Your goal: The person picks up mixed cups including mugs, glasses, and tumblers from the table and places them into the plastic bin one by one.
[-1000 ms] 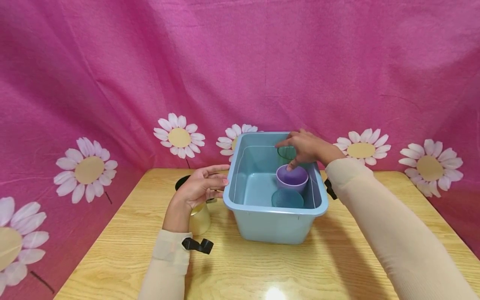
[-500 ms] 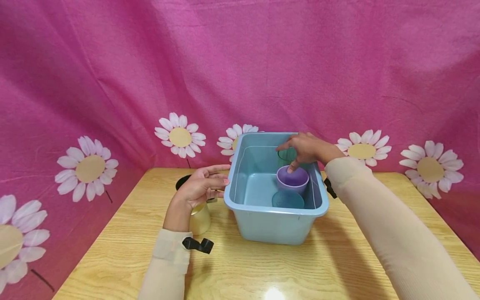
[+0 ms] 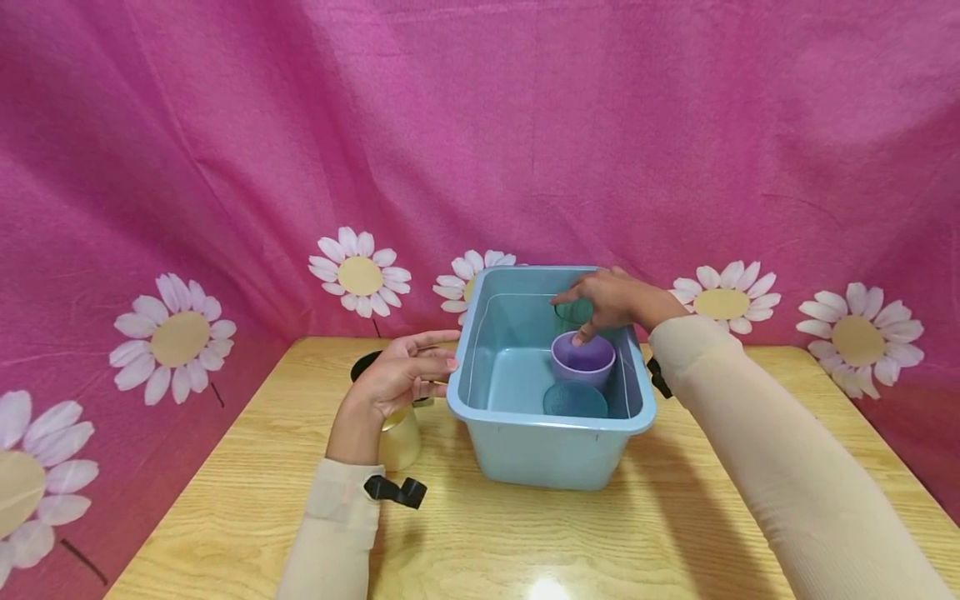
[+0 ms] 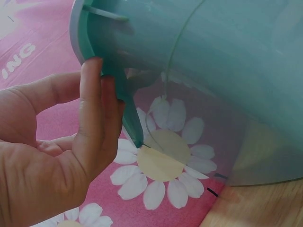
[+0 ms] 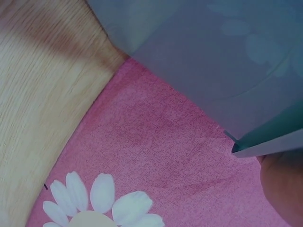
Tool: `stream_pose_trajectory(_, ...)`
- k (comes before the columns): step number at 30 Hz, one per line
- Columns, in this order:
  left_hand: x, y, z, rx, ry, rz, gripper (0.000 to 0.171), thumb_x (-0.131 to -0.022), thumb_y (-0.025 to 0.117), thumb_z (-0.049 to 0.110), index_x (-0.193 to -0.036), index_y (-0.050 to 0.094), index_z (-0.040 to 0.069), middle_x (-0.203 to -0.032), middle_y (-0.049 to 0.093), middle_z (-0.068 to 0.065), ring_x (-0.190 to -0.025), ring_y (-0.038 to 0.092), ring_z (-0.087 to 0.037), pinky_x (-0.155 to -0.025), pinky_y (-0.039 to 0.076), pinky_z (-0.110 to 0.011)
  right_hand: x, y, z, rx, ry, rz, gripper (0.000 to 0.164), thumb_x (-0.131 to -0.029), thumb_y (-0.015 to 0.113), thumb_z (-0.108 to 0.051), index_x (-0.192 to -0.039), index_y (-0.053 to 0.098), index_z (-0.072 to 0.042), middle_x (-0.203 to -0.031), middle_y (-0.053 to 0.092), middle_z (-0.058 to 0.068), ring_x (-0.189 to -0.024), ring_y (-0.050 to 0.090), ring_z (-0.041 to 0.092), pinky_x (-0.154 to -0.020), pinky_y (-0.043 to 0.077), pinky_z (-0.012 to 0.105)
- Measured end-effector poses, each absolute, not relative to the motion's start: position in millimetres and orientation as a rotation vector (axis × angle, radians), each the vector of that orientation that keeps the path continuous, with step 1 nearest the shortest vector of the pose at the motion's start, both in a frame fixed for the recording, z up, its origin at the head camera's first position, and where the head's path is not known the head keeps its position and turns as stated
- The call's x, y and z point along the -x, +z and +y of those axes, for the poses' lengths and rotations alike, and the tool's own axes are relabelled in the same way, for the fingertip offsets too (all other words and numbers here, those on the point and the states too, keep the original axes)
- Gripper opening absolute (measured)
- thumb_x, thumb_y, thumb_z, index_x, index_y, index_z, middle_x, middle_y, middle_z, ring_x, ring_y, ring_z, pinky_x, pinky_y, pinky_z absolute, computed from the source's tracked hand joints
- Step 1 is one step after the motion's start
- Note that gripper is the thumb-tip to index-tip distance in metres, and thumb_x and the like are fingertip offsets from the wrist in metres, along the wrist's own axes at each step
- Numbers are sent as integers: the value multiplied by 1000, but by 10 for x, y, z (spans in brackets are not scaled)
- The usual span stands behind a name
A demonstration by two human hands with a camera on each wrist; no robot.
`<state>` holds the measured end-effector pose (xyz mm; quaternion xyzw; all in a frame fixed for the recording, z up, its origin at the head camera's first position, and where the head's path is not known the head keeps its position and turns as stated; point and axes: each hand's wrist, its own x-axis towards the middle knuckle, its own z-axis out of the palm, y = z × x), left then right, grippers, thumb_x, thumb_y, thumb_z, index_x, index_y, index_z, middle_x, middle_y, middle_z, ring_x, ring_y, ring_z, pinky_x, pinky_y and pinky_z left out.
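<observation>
3 cups (image 3: 582, 360); 1 tub (image 3: 547, 454)
</observation>
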<state>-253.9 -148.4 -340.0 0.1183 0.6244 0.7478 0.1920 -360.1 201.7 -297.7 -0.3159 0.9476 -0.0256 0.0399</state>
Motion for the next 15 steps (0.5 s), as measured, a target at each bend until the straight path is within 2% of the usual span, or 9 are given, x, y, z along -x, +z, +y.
stream_pose_trajectory(9,2549,-3415,-1477,-338,2097,1761,55,-96,63,-4,-149,46,-3,-100,75,-7,-83,75,-18,-72,62,-33,3602,-2994,2036,981,-194,2913,77,-75,91,-38,-143,62,-16,-142,60,17,-135,51,39,-102,37,59)
stream_pose_trajectory(12,2549,-3408,-1476,-345,2099,1754,56,-96,63,-4,-149,46,-3,-101,75,-8,-83,75,-19,-73,62,-33,3599,-2979,2047,1000,-241,2931,73,-76,91,-37,-140,65,-15,-141,61,18,-134,52,39,-108,38,61)
stream_pose_trajectory(15,2548,-3403,-1479,-346,2103,1751,56,-96,63,-4,-149,46,-3,-103,75,-8,-84,75,-19,-73,62,-33,3594,-2969,2056,1046,-263,2957,67,-76,91,-36,-135,69,-14,-136,64,17,-131,55,38,-108,42,60)
